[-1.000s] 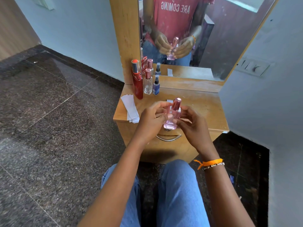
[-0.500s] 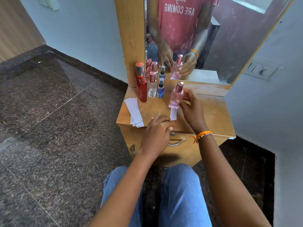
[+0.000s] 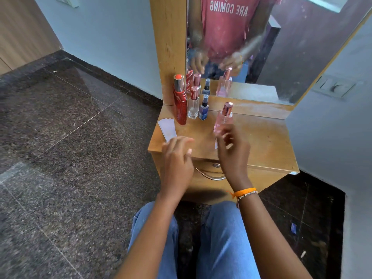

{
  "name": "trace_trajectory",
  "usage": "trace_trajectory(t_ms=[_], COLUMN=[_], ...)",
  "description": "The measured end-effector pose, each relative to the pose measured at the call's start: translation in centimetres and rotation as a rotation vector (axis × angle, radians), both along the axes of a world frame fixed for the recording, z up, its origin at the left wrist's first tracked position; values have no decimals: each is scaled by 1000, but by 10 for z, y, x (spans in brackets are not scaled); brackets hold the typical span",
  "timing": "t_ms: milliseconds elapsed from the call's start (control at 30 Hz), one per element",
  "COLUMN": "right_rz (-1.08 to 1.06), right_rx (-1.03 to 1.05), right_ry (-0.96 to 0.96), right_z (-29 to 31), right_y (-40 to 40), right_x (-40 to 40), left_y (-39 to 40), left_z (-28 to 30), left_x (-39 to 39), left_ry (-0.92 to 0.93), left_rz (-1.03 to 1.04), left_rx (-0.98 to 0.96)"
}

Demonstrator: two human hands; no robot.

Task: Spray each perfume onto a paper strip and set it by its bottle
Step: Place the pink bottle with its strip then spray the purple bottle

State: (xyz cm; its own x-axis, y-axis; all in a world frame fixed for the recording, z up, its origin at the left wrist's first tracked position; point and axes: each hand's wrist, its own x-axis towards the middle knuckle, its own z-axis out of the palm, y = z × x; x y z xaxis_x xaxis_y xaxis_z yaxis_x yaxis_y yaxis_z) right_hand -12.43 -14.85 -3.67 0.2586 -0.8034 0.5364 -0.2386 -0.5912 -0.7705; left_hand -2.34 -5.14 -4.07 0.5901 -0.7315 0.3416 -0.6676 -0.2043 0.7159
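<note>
**Both hands free above the counter, pink bottle standing upright**

While denim-clad knees fill the nearest part of the view, two arms reach forward over them toward a small wooden counter. An orange band circles the right wrist. Above the counter's front edge the left hand hovers with fingers loosely extended, holding nothing; just beyond its fingertips lies a stack of white paper strips at the counter's left edge. Beside it the right hand is raised, its fingers relaxed and slightly curled, also gripping nothing; motion blur softens both hands. Past the right fingers a single paper strip peeks out on the wood, mostly hidden. Just behind it stands the pink perfume bottle, upright and capped, apart from either hand. Farther back and to the left, three more bottles stand in a row near the mirror: a tall red bottle, a clear bottle and a small blue bottle. Behind them the mirror reflects the bottles, the hands and a red shirt.
</note>
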Motion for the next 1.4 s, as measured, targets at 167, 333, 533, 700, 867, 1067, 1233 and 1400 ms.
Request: trace_trajectory(t_ms=[167, 333, 533, 700, 867, 1067, 1233, 1400], right_rz=[392, 488, 524, 468, 393, 367, 303, 222], right_rx=[-40, -59, -78, -34, 8, 165, 228, 225], right_ry=[333, 639, 800, 618, 474, 196, -22, -175], right_z=[7, 12, 5, -1, -7, -7, -7, -3], right_y=[7, -6, -9, -6, 0, 6, 16, 23], right_x=[52, 87, 93, 90, 91, 87, 80, 66], left_y=[8, 6, 2, 0, 0, 1, 2, 5], left_z=[4, -4, -20, -24, -25, -25, -23, -16], left_x=[31, 45, 50, 53, 54, 55, 54, 52], left_ry=[88, 93, 190, 186, 162, 151, 145, 157], left_rz=[180, 202, 126, 119, 118, 92, 81, 61], left_rx=[46, 84, 131, 137, 160, 176, 172, 156])
